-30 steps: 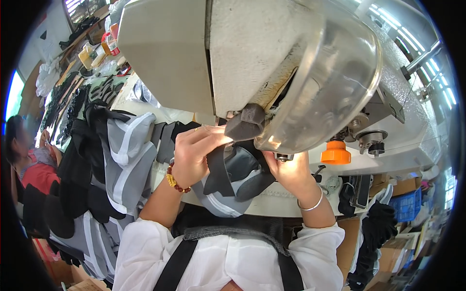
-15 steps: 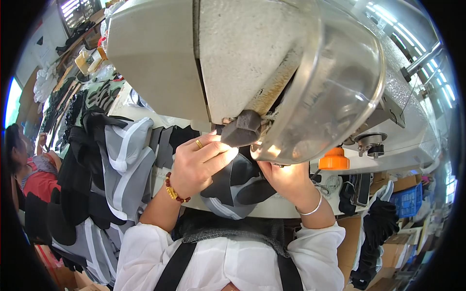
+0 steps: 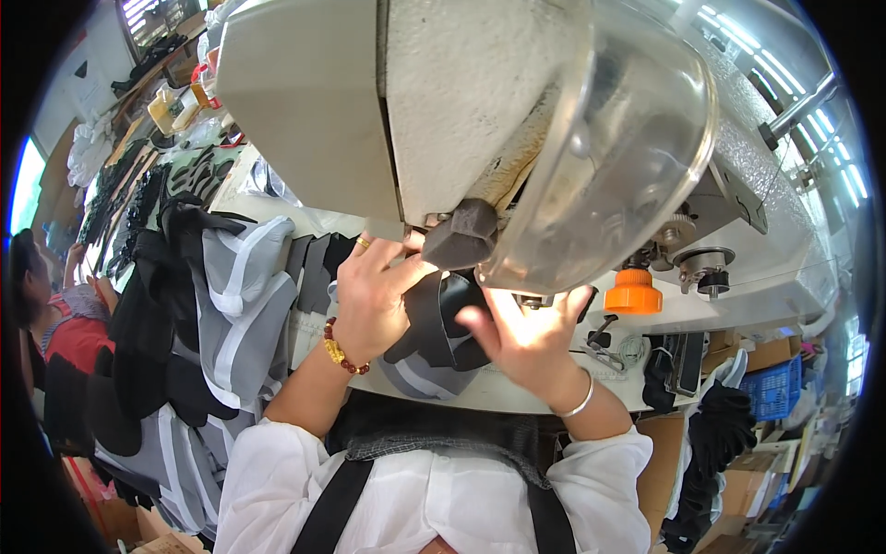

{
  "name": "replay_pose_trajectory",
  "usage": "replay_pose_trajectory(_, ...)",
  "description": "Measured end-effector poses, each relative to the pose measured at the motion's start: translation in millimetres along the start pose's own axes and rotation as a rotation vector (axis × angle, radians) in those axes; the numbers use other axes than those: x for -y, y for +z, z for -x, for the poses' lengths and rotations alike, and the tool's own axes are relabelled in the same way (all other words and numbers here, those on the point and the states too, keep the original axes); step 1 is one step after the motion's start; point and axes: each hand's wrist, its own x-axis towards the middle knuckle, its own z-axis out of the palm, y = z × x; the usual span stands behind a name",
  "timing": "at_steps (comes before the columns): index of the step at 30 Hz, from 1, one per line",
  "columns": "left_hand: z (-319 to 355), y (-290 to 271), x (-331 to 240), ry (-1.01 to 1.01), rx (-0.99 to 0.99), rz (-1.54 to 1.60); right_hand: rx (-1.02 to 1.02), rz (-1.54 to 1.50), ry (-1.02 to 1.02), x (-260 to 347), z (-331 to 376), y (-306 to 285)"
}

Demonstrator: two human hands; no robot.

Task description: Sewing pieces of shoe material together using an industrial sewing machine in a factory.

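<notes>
Under the head of a sewing machine (image 3: 471, 83) lies a black-and-grey piece (image 3: 429, 323) that looks like a shoe upper, its pale-striped grey part nearest me. My left hand (image 3: 372, 300) is closed at its left edge, thumb and fingers pinching close to a dark grey pad (image 3: 461, 235) on the machine, which hides the fingertips. To the right, my right hand (image 3: 528, 340) is open, thumb held away from the fingers, beside the piece and under the clear plastic guard (image 3: 628, 157). The guard partly covers those fingertips.
A heap of grey-and-black pieces (image 3: 242, 323) hangs at the left table edge. An orange knob (image 3: 632, 294) juts below the machine at right. A blue crate (image 3: 773, 388) and cardboard boxes stand at far right. Another person (image 3: 69, 319) sits at far left.
My right hand has come off the piece's right side, its thumb and fingers spreading apart. My left hand has tilted more upright at the left edge. The piece has shifted slightly left.
</notes>
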Motion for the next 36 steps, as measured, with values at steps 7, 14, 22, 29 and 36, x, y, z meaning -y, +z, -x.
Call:
replay_pose_trajectory(7,7.4,7.1,-18.4,-0.281,-0.093,0.059,0.217,-0.109,0.065,27.6,4.3,-14.0)
replay_pose_trajectory(14,10.4,4.1,-10.2,-0.225,-0.047,0.225,0.185,0.004,0.008,35.1,-1.7,-15.5)
replay_pose_trajectory(22,-3.7,-10.8,3.0,0.024,0.098,0.233,0.110,0.117,-0.004,42.4,-10.7,-9.5)
replay_pose_trajectory(29,1.5,-12.3,7.5,-0.140,0.170,0.419,0.180,0.125,0.006,44.0,-19.6,-14.7)
replay_pose_trajectory(36,-8.7,-14.8,12.9,0.021,0.131,0.358,0.157,0.151,-0.021,39.3,-19.0,-4.6)
